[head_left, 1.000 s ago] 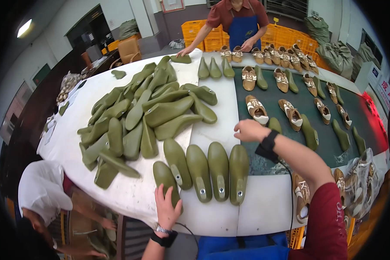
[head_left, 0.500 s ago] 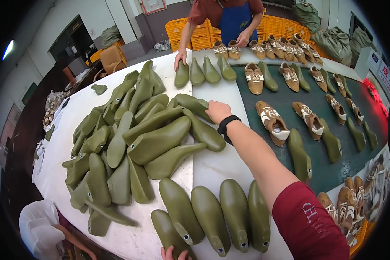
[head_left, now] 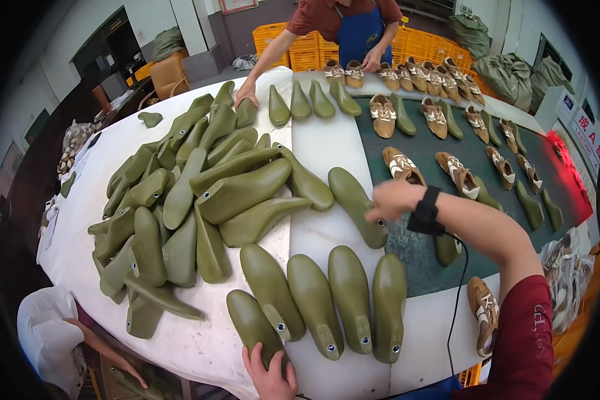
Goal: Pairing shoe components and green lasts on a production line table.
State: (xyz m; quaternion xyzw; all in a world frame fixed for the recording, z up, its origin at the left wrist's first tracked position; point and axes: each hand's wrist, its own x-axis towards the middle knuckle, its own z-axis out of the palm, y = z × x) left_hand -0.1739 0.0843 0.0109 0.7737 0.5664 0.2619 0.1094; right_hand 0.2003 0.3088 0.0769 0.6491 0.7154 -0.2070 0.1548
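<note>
My right hand [head_left: 397, 201] is closed around the heel end of an olive-green shoe last [head_left: 352, 200], over the seam between the white board and the green mat. The toe of that last points away from me. At the near edge, my left hand [head_left: 270, 375] has its fingers on the heel end of another shoe last [head_left: 250, 313], partly hiding it. Beside it, several lasts [head_left: 315, 300] lie in a row with their toes pointing away. To the left is a large heap of loose lasts [head_left: 180, 193].
Brown-and-white sneakers [head_left: 457, 175] and lasts cover the green mat [head_left: 417, 270]. A co-worker's hand [head_left: 247, 92] grips a last across the table, behind a row of lasts [head_left: 300, 103]. A black cable [head_left: 457, 313] hangs from my right wristband. Another person [head_left: 50, 327] is at lower left.
My right hand has drawn a last from the heap's edge, nearer and rightward. The co-worker's hand has left the far row and moved left to another last. My left hand stays at its last.
</note>
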